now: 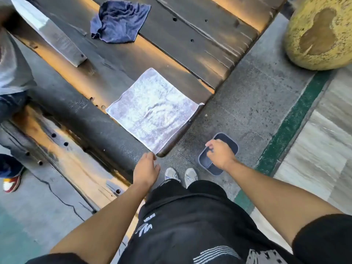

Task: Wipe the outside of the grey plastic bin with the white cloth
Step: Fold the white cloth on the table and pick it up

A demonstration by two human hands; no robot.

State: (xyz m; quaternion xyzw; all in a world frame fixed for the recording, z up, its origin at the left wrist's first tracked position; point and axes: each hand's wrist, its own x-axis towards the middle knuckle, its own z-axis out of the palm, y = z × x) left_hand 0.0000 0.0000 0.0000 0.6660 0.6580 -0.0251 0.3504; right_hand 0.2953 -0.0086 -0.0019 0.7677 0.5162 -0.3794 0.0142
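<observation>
White cloth (pixel 152 109) flat on dark wooden table (pixel 118 60)

An outdoor public seating spot: a dark, weathered wooden picnic table (pixel 171 44) with its bench (pixel 62 149) stands on stained concrete pavement (pixel 247 96), sunlight glancing off the planks, beside a green painted line (pixel 293 122) and a rough yellowish boulder (pixel 320 33).

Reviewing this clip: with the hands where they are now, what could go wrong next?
1. The white cloth overhangs the bench end beside the left hand; a careless pull might drop it onto the dirty pavement.
2. The right hand seems to hold only the rim of the grey bin, which could tip when lifted.
</observation>
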